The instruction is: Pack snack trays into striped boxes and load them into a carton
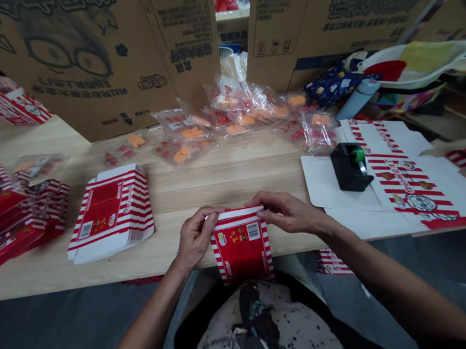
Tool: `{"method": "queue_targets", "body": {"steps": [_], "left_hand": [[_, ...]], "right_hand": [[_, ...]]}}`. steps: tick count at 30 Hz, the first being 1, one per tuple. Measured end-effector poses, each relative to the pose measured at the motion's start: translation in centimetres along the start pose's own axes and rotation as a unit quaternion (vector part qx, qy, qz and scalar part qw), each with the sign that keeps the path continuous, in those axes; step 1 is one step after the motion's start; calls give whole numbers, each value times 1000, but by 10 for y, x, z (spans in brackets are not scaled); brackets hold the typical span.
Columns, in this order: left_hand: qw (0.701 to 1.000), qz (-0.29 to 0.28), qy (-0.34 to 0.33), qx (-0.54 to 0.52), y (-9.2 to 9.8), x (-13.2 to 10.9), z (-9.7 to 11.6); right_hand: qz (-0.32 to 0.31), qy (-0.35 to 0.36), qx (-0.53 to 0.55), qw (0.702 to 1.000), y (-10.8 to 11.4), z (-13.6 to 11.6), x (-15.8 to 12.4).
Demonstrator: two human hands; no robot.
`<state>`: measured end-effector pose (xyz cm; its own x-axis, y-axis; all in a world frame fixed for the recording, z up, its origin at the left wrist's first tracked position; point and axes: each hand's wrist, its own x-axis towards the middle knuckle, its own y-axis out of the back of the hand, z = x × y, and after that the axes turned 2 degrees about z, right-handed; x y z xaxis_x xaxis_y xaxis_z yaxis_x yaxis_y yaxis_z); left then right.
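Note:
A red-and-white striped carton (pixel 243 248) spans the table's front edge, its lower end by my lap. Its white-edged far end is pinched between my two hands. At that end's left corner, my left hand (pixel 197 233) is closed, thumb on top. The right corner is gripped by my right hand (pixel 284 210), with the fingers curled over the edge. A stack of flat striped cartons (pixel 112 209) lies on the table left of my hands. Beyond the carton are clear packets (pixel 183 141) with orange and red pieces inside.
A black tape dispenser (pixel 351 167) stands on flat printed cardboard sheets (pixel 413 189) at right. Red boxes (pixel 8 215) are piled at far left. Large brown cartons (pixel 121 58) wall the back. A blue bottle (pixel 358 99) lies near a white basket (pixel 425 65). Another person's hand (pixel 0 82) shows at upper left.

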<state>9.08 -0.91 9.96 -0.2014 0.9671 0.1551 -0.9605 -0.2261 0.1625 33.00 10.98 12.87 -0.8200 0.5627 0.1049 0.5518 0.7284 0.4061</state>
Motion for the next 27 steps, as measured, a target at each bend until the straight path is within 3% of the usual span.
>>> {"method": "queue_targets", "body": {"steps": [3,5,8,12,16,20,23,27], "left_hand": [[999,-26,-9,-25,1,-2,-7],[996,-12,45,-78,-1,-1,-7],[975,24,140,-173,-8,4,-1],[972,14,164,-168,-10,12,12],[989,-50,113,-75,4,11,13],[995,-100,-11,5,18,3,5],[991,-110,-80,16,16,2,-2],[995,-83,-59,24,3,5,10]], "right_hand": [[45,24,-70,996,-4,0,-6],[58,25,-67,996,-6,2,-6],[37,-25,48,998,-6,4,-2],[35,-124,142,981,-2,1,6],[34,-74,40,996,4,-3,5],[-24,18,-63,998,6,-8,-6],[-32,57,-136,989,0,-7,-14],[-3,59,-160,985,-8,-9,-18]]}}
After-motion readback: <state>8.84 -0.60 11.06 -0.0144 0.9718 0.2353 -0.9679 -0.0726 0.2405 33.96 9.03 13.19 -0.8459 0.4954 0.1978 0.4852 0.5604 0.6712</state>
